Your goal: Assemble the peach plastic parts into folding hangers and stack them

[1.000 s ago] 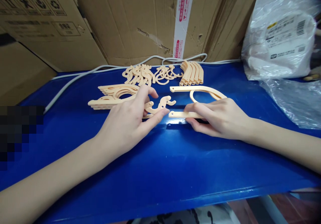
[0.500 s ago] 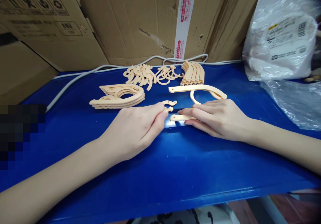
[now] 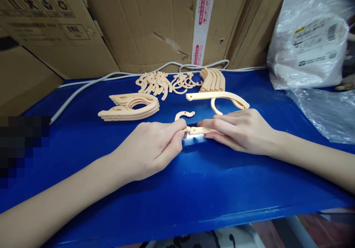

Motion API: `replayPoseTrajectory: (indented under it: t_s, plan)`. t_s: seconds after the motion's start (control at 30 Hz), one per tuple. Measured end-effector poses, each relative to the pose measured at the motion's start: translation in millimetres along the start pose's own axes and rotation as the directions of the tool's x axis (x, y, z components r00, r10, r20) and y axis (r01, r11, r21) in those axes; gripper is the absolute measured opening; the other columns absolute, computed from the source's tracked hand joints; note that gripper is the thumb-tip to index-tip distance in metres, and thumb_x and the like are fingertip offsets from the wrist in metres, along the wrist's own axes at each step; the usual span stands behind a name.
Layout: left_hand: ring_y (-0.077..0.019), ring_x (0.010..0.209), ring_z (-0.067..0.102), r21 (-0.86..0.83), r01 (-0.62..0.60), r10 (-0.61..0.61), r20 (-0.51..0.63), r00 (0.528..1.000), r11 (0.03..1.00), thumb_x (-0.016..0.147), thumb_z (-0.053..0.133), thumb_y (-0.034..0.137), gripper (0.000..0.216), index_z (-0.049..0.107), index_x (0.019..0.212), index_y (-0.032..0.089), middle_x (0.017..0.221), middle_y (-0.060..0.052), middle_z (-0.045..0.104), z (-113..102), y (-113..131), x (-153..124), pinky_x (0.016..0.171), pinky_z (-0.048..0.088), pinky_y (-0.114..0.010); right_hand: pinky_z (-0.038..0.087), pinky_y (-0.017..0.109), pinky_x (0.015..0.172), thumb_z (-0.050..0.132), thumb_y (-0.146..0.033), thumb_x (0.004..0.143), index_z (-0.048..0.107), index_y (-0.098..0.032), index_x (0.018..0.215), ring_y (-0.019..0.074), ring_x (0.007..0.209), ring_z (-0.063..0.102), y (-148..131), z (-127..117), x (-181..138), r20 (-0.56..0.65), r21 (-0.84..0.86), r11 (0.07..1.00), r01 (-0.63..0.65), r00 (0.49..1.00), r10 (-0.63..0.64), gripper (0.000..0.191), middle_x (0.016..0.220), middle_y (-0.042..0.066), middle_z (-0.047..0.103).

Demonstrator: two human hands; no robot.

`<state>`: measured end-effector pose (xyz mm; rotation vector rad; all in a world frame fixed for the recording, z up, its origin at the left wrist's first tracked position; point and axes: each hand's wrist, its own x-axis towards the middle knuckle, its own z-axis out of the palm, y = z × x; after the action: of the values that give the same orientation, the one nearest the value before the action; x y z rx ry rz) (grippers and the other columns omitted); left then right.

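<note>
My left hand point(image 3: 155, 144) pinches a small cream plastic piece point(image 3: 186, 128), mostly hidden by the fingers. Its tip meets the end of a cream hanger arm point(image 3: 200, 130), which my right hand point(image 3: 235, 131) grips from the other side. Whether the two are joined I cannot tell. Just beyond my left fingertips lies a curved hanger hook point(image 3: 185, 114). Behind my right hand rest another long hanger arm point(image 3: 219, 96) and a curved cream piece point(image 3: 215, 106), partly covered by the hand.
Stacked folding hangers point(image 3: 130, 107) lie at left on the blue table point(image 3: 177, 203). Farther back are loose curved parts point(image 3: 155, 83), hooks point(image 3: 181, 82) and a row of hanger arms point(image 3: 213, 80). A white cable point(image 3: 80, 89) runs before cardboard boxes point(image 3: 155, 22). Plastic bags point(image 3: 307, 44) stand at right.
My left hand has moved slightly down, bringing its small piece against the hanger arm's end. More of the hook behind it now shows. My right hand has stayed nearly still.
</note>
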<state>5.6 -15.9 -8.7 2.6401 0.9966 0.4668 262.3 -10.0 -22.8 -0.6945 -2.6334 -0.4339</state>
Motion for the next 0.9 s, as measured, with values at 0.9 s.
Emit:
replayPoseTrajectory:
  t_s: [0.9]
  plan:
    - [-0.0123,0.043,0.045,0.177,-0.1,0.106,-0.028,0.994,0.979,0.106,0.037,0.04,0.034,0.036,0.076,0.023,0.056,0.008,0.047,6.3,-4.0,-1.0,0.047,0.022,-0.025,0.036,0.026,0.051,0.036,-0.033,0.108,0.06,-0.017,0.097,0.0114,0.055,0.063,-7.0,-4.5,5.4,-0.024,-0.015,1.0,0.001,1.0,-0.002,0.031,0.072,-0.001,0.07]
